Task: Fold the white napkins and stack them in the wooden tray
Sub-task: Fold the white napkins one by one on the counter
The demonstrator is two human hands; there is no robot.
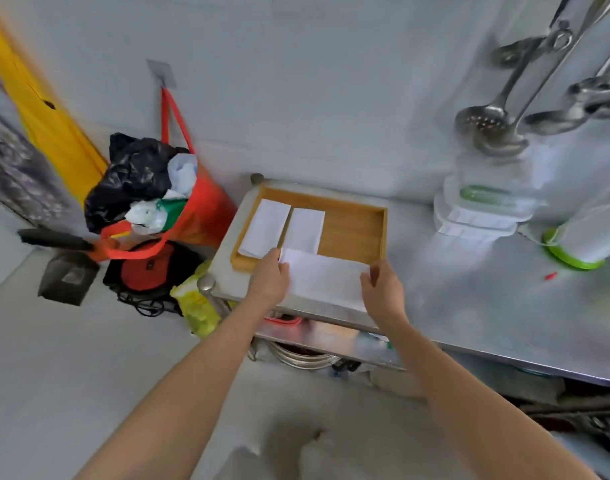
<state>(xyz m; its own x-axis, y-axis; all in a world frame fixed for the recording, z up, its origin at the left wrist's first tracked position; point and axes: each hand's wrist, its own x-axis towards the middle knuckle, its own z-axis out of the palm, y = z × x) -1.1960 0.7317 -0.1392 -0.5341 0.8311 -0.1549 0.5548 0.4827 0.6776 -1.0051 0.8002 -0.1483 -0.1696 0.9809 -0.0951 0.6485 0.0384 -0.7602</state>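
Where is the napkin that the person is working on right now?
The napkin lies on the steel table's front edge, just before the wooden tray, between the left hand and right hand.

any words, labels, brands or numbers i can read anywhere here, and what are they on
None can be read.
yellow packet by the table leg: any print too blurred to read.
white napkins in the wooden tray: blank.
stacked plastic containers: no legible label.
red bag on the wall hook: no lettering visible.
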